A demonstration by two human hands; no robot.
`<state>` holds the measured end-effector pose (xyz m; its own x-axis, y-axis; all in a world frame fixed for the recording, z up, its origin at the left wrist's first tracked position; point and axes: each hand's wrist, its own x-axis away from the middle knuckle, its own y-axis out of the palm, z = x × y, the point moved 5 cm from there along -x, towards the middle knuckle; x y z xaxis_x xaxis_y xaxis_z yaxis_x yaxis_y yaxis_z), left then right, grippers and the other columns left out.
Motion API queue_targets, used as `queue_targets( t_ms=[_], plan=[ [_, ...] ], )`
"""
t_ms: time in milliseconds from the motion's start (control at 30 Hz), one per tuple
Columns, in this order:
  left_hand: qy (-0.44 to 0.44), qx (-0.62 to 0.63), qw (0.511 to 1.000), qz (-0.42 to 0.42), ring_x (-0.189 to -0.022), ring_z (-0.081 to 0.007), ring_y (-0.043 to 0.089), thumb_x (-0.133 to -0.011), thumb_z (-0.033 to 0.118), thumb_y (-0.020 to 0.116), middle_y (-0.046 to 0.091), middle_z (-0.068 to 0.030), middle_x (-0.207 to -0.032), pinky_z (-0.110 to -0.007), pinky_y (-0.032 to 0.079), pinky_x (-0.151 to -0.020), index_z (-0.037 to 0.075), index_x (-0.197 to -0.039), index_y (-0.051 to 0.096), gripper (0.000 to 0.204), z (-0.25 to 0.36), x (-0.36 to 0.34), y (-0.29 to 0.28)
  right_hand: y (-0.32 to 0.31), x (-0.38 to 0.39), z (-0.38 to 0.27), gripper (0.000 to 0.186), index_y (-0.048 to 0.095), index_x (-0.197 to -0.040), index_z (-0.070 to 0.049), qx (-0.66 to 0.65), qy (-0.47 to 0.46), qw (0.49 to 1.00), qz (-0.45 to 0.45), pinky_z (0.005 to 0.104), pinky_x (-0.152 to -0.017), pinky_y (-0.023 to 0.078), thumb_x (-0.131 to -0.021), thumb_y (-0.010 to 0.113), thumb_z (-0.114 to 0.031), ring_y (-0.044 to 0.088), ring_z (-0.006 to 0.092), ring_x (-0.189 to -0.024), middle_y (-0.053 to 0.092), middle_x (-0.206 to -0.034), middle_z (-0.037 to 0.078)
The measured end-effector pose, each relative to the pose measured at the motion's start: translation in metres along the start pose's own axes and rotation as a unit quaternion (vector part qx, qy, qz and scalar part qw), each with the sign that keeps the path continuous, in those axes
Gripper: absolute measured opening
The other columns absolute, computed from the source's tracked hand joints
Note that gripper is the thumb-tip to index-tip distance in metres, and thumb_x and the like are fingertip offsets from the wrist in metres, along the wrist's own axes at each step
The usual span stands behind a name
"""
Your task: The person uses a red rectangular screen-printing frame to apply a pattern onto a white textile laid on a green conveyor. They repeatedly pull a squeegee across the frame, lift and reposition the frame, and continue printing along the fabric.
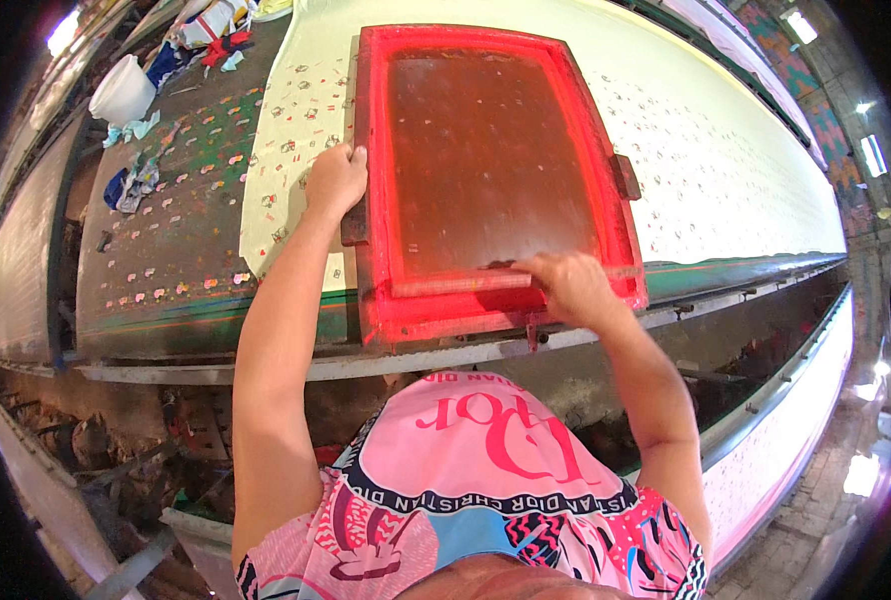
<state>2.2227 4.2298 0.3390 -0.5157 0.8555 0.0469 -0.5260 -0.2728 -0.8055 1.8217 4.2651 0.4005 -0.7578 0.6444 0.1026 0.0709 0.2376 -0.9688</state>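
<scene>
A screen-printing frame [378,120] with a bright red border and a brown mesh [491,150] lies on pale printed fabric. My left hand [338,182] is closed at the frame's left side, just beyond a dark block on that edge; its fingertips are partly hidden. Across the near end of the mesh runs a long squeegee [456,283], reddish and slightly blurred. My right hand [571,288] grips it right of its middle, fingers over the top. Red ink coats the frame's inner rim around the squeegee.
Pale yellow fabric [681,160] with small printed motifs covers the long table. At the far left stand a white bucket [123,92] and crumpled rags [138,185] on a dark, stained surface. A metal rail [456,352] runs along the near table edge. Another fabric-covered table [766,420] lies at right.
</scene>
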Motion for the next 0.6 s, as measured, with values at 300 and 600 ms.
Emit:
queue_targets(
  t_ms=[300,600],
  plan=[
    [0.054,-0.016,0.983,0.175,-0.115,-0.0431,0.068,-0.107,0.023,0.061,0.070,-0.0218,-0.121,-0.057,0.053,-0.100,0.007,-0.118,0.074,0.023,-0.002,0.003,0.007,-0.013,0.005,-0.012,0.037,0.081,-0.123,-0.013,-0.020,0.024,0.994,-0.102,0.0525,-0.082,0.059,-0.090,0.071,-0.001,0.075,0.0427,-0.098,0.080,-0.102,0.020],
    [0.025,-0.003,0.986,0.164,-0.127,-0.0407,0.061,-0.102,0.015,0.061,0.067,-0.0201,-0.129,-0.058,0.048,-0.106,0.010,-0.125,0.073,0.025,-0.008,0.003,0.010,0.014,0.027,-0.037,0.046,0.077,-0.127,-0.013,0.042,-0.044,0.995,0.082,0.0443,-0.094,0.059,-0.081,0.076,-0.008,0.076,0.0295,-0.105,0.077,-0.117,0.009]
  ],
)
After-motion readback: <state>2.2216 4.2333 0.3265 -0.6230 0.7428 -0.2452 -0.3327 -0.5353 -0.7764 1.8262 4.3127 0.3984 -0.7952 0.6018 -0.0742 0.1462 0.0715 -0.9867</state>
